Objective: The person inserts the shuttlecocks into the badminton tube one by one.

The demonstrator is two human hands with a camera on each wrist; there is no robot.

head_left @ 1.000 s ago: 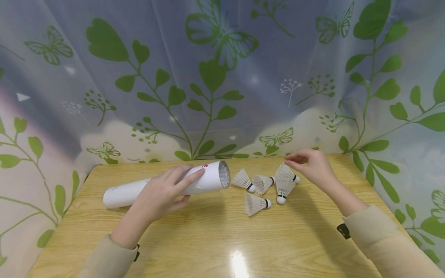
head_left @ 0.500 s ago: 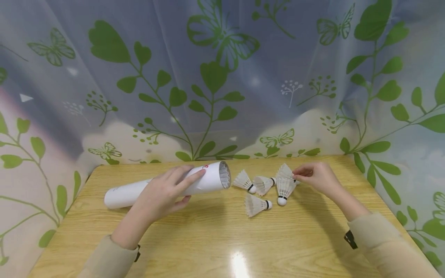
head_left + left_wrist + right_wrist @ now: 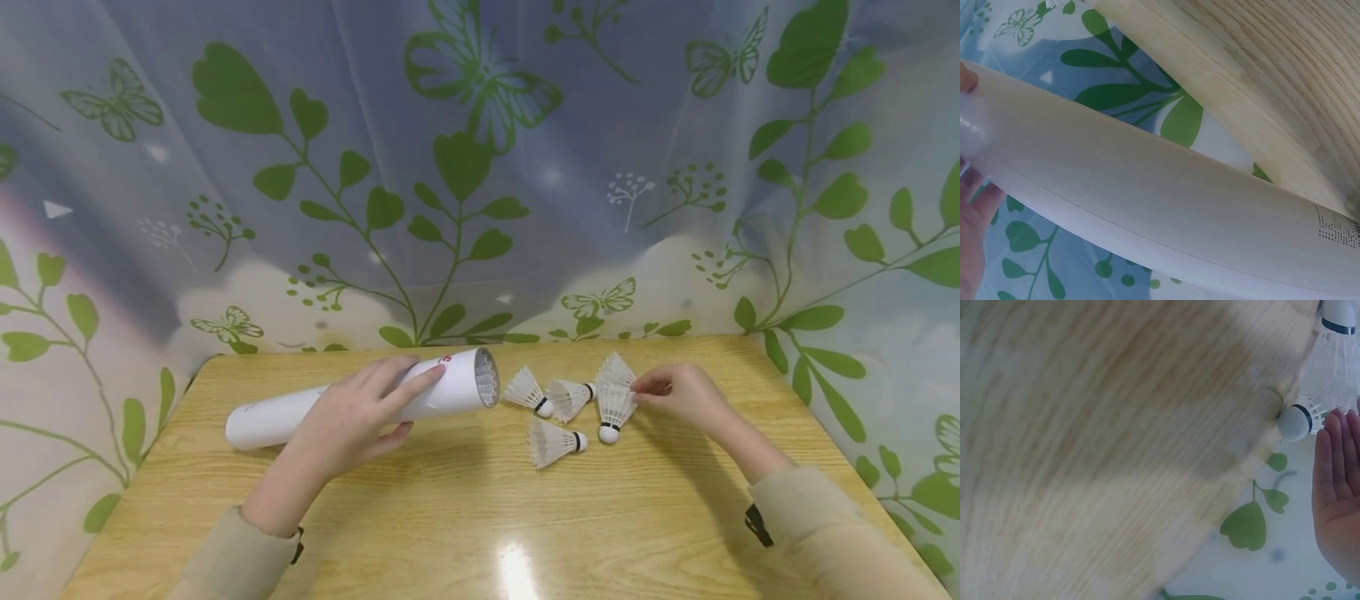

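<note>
My left hand (image 3: 352, 417) grips a white shuttlecock tube (image 3: 273, 417), fingers over its top and thumb below. Its mouth (image 3: 487, 377) faces right, tipped slightly up, and white feathers show inside. In the left wrist view the tube (image 3: 1147, 181) runs across the picture, with the left hand's fingers at the far left. My right hand (image 3: 690, 396) pinches at a feather shuttlecock (image 3: 615, 367) at the rear of a small group; its cork is behind my fingers there. The right wrist view shows that cork (image 3: 1294, 422) beside the fingertips. A second shuttlecock (image 3: 616, 407) overlaps it in front.
Three more shuttlecocks lie between the tube's mouth and that pair: one at the left (image 3: 527, 392), one in the middle (image 3: 570, 398), one nearer me (image 3: 553, 442). All are on the wooden table (image 3: 450, 517). A leaf-patterned curtain (image 3: 525, 250) hangs along the table's back edge.
My right hand has come down from above the rear shuttlecocks to their right side, its fingertips now against the feathers. The left hand and tube have stayed in place.
</note>
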